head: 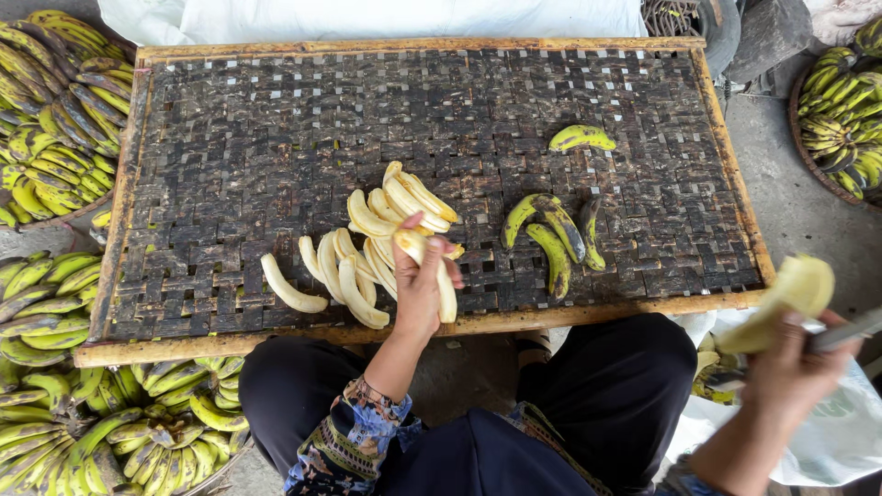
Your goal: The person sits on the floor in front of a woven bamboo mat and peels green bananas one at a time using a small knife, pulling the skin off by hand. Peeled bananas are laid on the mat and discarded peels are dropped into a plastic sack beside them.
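Note:
My left hand [422,289] holds a peeled pale banana [445,285] at the near edge of a dark woven tray [230,156], over a pile of several peeled bananas [367,248]. One peeled banana [289,287] lies apart to the left. My right hand [792,372], off the tray at the right, holds a knife [845,332] and a strip of banana peel [786,298]. A few unpeeled green-yellow bananas [554,237] lie on the tray to the right, with one more [581,138] farther back.
Heaps of unpeeled bananas fill baskets at the left [55,101], bottom left [92,413] and far right [841,119]. A white bag [836,432] lies by my right knee. My dark-trousered legs [514,404] sit against the tray's wooden frame [570,317].

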Tool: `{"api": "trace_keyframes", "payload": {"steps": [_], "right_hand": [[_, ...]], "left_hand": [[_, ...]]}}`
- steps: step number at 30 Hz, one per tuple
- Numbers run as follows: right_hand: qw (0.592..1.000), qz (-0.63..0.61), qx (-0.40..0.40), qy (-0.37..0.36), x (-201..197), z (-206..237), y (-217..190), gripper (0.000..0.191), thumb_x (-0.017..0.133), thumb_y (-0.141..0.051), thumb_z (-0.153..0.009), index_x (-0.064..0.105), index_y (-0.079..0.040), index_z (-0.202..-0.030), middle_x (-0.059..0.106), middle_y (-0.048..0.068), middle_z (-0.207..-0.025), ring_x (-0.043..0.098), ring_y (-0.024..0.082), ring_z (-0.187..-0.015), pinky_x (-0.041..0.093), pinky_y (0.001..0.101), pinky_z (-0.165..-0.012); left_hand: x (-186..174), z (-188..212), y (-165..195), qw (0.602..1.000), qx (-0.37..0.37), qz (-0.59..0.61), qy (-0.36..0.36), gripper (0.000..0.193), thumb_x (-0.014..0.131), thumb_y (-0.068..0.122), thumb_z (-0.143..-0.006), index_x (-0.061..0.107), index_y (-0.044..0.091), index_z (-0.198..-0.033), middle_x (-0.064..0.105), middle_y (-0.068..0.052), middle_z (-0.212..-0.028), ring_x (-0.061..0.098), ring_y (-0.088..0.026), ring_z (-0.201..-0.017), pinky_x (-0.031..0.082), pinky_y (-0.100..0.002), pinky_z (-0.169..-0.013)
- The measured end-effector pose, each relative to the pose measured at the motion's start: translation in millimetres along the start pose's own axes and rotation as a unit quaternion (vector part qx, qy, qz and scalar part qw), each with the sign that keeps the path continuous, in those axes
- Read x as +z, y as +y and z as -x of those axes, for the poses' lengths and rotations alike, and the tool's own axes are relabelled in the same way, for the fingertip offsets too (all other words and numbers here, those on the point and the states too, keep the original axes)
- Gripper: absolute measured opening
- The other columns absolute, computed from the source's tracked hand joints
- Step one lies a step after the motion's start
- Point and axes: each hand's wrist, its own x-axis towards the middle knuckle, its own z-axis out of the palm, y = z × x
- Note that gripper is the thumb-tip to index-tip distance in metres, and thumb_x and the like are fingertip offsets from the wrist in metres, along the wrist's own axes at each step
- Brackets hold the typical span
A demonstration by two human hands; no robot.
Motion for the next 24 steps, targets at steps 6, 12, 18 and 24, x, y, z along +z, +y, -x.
{"api": "trace_keyframes", "payload": {"steps": [6, 12, 18, 24], "right_hand": [[0.938, 0.130, 0.321, 0.025, -54.0, -19.6, 75.5, 0.032, 0.065, -0.027, -0.118, 0.053, -0.003, -0.135, 0.061, 0.015, -0.101, 0.056, 0.017, -0.065, 0.047, 0.0309, -0.048], [0.791, -0.348, 0.464, 0.194, -54.6, -18.1, 95.5, 0.039, 0.036, -0.032, -0.117, 0.031, 0.000, -0.140, 0.060, 0.021, -0.099, 0.056, 0.020, -0.067, 0.054, 0.0323, -0.054], [0.719, -0.638, 0.266, 0.069, -38.2, -51.9, 66.8, 0.059, 0.026, -0.055, -0.122, 0.051, -0.002, -0.112, 0.061, 0.034, -0.111, 0.061, 0.024, -0.075, 0.058, 0.0306, -0.062], [0.840, -0.329, 0.308, -0.304, 130.8, 55.9, -35.5, 0.059, 0.040, -0.069, -0.101, 0.042, -0.030, -0.146, 0.066, 0.006, -0.076, 0.042, 0.012, -0.038, 0.030, 0.0262, -0.029]], "left_hand": [[-9.1, -8.5, 2.2, 0.978, -0.061, 0.189, 0.058, 0.062, 0.042, 0.069, -0.094, 0.047, 0.029, -0.141, 0.056, 0.000, -0.093, 0.063, -0.015, -0.071, 0.062, -0.038, -0.065], [-12.7, -9.9, -6.2, 0.982, -0.072, 0.149, 0.091, 0.043, 0.058, 0.054, -0.097, 0.056, 0.018, -0.121, 0.059, -0.003, -0.099, 0.071, -0.019, -0.083, 0.064, -0.037, -0.069], [-15.1, -15.2, -12.9, 0.975, -0.086, 0.147, 0.142, 0.024, 0.055, 0.042, -0.103, 0.058, 0.027, -0.120, 0.062, -0.002, -0.098, 0.056, -0.011, -0.064, 0.046, -0.024, -0.051], [-19.3, -18.6, -16.8, 0.944, -0.142, 0.198, 0.223, 0.020, 0.048, 0.044, -0.105, 0.055, 0.027, -0.112, 0.054, 0.005, -0.099, 0.056, -0.010, -0.078, 0.048, -0.028, -0.060]]}}
